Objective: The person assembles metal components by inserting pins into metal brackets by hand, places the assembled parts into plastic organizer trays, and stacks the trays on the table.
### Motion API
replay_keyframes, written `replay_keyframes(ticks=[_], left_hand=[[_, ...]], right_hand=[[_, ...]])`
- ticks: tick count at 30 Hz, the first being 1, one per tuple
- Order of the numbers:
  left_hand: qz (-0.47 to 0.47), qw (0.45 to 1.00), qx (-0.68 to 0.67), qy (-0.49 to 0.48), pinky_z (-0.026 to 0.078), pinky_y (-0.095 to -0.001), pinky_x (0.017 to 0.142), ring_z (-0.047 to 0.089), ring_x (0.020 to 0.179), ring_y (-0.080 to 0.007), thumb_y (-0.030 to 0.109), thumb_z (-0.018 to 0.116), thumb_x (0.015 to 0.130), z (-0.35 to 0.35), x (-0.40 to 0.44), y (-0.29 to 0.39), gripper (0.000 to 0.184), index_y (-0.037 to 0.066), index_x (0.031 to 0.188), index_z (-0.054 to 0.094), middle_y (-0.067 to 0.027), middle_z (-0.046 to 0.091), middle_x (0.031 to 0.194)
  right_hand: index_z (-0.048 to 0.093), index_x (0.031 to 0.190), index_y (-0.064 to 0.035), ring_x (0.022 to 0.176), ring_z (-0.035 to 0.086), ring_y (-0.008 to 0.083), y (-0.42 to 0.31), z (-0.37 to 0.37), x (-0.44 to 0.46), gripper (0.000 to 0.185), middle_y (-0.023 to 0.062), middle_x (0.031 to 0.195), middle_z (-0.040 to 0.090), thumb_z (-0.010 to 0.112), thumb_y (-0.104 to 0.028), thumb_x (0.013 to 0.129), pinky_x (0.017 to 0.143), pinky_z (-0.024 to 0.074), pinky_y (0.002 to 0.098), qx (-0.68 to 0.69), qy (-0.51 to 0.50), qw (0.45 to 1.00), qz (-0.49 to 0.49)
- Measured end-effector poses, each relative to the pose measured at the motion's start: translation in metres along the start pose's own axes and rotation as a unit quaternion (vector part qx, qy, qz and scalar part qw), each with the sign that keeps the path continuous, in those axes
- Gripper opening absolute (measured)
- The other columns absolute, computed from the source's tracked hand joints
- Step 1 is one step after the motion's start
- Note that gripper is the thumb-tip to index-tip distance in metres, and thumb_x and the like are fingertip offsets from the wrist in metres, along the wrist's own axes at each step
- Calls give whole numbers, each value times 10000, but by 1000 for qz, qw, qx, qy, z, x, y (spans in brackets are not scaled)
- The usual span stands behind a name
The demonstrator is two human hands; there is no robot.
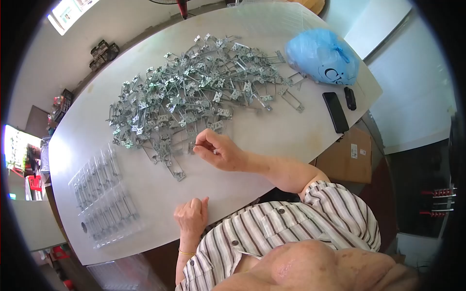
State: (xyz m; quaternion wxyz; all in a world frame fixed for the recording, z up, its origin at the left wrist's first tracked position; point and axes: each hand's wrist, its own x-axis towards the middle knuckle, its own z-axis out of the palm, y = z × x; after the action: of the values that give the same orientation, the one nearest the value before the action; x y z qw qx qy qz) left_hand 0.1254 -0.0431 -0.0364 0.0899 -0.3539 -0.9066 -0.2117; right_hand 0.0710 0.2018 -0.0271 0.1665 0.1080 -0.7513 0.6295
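- Head view: a heap of metal parts (194,82) was spread over the counter (272,145).
- The right hand (218,150) was held at the near edge of the heap, its fingers curled toward the thumb; whether a part was pinched could not be told.
- The left hand (191,217) was placed well nearer the body than the heap, its fingers folded into a loose fist, thumb raised.
- Clear plastic trays (108,199), loaded with slender metal pieces, were laid to the near left of the heap.
- A blue plastic bag (320,56), a black phone (335,112) and a small black object (349,98) were set to its right.
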Motion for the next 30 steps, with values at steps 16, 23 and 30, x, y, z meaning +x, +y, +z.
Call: replay_keyframes(ticks=[16,23,30], left_hand=[[-24,997,-30,64,396,-397,465,514,441,-249,234,736,913,12,-9,-10,411,123,647,443,-53,462,516],[-17,995,-44,92,389,-388,458,506,433,-238,235,743,901,16,-13,-11,423,123,644,426,-36,442,508],[-10,994,-53,96,397,-387,466,509,436,-242,232,750,893,18,-11,-13,427,119,636,429,-34,443,508]], right_hand=[[530,1175,-53,598,502,83,2,12,3,109,26,755,527,469,-120,1114,540,444,229,66,-12,996,55],[512,1164,-34,618,510,87,3,16,-4,125,39,775,554,485,-145,1113,572,449,221,70,-13,995,67],[514,1148,-39,616,512,82,7,17,-3,100,32,768,553,525,-123,1095,555,451,218,80,-16,995,65]])
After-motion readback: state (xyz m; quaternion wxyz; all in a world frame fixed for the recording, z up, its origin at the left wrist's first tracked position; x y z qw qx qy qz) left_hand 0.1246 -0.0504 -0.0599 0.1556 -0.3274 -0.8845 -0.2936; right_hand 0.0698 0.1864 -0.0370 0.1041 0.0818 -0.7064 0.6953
